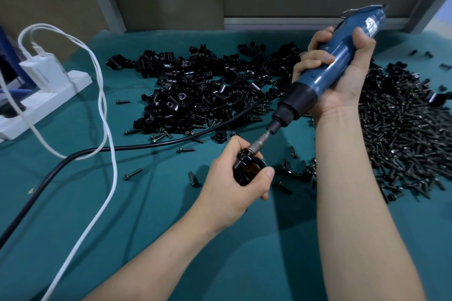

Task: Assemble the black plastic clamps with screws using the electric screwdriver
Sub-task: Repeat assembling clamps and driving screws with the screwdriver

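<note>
Midway between the tabletop's (pixel 220 252) near and far edges, our left grip (pixel 234 181) curls round a clamp (pixel 244 168) while our right grip (pixel 347 85) clasps the screwdriver (pixel 315 80), its bit on the clamp's top.

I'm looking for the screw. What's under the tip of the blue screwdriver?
The screwdriver bit meets the top of a black clamp, which the left hand grips. Any screw there is covered by the bit and the clamp, so it cannot be seen.
</note>
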The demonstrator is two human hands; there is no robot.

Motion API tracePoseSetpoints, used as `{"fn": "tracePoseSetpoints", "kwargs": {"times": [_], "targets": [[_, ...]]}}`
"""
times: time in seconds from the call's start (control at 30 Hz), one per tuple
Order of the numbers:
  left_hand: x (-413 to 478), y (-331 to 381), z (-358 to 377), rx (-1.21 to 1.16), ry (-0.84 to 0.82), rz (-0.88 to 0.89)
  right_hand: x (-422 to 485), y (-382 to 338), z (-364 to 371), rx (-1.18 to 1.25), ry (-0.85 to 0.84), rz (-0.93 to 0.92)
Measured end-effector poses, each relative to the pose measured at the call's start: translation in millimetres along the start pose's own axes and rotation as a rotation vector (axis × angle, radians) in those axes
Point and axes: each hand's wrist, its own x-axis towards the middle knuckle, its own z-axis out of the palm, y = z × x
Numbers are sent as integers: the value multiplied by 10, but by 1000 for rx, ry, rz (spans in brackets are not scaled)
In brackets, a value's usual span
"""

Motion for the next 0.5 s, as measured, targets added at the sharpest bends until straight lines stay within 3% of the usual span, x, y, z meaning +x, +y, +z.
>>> {"fn": "tracePoseSetpoints", "kwargs": {"times": [0.5], "targets": [[8,-14,-8,-10,-3,4,17,16,-25,7,5,11]]}}
